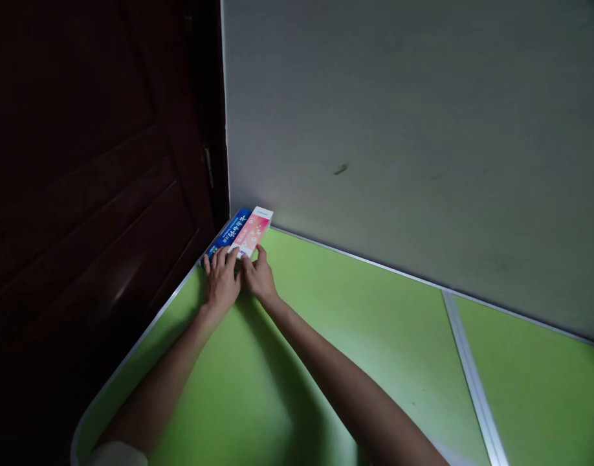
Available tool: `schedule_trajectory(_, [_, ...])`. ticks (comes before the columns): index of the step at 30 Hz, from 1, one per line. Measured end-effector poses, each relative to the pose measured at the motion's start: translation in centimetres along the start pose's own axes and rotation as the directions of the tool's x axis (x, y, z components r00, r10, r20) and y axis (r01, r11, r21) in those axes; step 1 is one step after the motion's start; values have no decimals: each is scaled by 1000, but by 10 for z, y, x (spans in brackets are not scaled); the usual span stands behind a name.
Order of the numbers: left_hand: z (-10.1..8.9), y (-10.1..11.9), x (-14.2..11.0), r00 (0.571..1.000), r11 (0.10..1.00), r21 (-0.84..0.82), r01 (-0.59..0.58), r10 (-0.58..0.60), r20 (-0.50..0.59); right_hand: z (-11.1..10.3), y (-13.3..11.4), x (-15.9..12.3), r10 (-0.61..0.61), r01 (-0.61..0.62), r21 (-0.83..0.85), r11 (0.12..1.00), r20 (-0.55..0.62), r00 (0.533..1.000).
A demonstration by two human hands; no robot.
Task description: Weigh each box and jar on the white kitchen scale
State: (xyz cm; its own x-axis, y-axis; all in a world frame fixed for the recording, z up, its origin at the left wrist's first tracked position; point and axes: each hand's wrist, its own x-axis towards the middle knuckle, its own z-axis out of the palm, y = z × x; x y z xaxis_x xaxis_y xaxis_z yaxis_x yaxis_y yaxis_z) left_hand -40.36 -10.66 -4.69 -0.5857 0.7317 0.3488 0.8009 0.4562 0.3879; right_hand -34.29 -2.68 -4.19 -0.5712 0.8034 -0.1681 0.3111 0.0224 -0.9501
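Observation:
Two long, narrow cartons that look like toothpaste boxes lie side by side in the far left corner of a green tabletop (355, 310). The blue toothpaste box (235, 226) with white lettering is on the left, along the table's edge. Against its right side rests the pink-and-white toothpaste box (254, 228). My left hand (222, 278) has its fingers stretched and spread over the near ends of both boxes. With thumb and fingers, my right hand (259, 275) grips the near right corner of the pink-and-white box; some fingertips are hidden.
A grey wall (398, 142) with a dark scuff runs along the table's back edge. To the left, a dark wooden door (93, 194) stands close to the table's metal-trimmed edge. A silver strip (474, 382) crosses the tabletop on the right.

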Motion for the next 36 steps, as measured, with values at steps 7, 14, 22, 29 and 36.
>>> schedule_trajectory(7, [7, 0, 4, 998, 997, -67, 31, -34, -50, -6, -9, 3, 32, -19, -168, 986, 75, 997])
schedule_trajectory(14, [7, -1, 6, 995, 998, -68, -2, -4, -95, -9, -13, 7, 37, -21, -125, 992, 134, 990])
schedule_trajectory(22, [-8, 60, -63, 984, 946, -276, -173, 175, -15, -100, 4, -70, -43, 13, 82, 997, 386, 921])
schedule_trajectory(29, [-29, 171, -167, 792, 822, -511, -253, 479, 379, -227, 46, -220, -67, -17, 157, 988, 515, 855])
schedule_trajectory(36, [-18, 306, -196, 528, 668, -705, -239, 699, 483, -338, 85, -330, -44, 33, 331, 943, 27, 999])
